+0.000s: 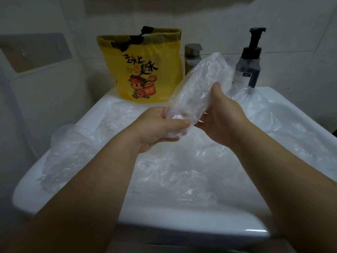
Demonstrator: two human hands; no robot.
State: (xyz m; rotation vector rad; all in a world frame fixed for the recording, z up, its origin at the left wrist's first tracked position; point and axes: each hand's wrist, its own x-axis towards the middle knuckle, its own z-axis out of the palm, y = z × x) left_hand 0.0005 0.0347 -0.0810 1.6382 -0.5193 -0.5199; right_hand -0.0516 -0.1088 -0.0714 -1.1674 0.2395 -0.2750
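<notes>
Now left hand [160, 125] fingers curl round plastic wrap [200, 83] lower end; right hand [226, 115] fingers clasp its side.

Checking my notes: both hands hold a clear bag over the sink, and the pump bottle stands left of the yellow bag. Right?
No. The head view shows the pump bottle right of the yellow bag, past the tap. The rest holds: the left hand and right hand hold the clear bag over the sink.
</notes>
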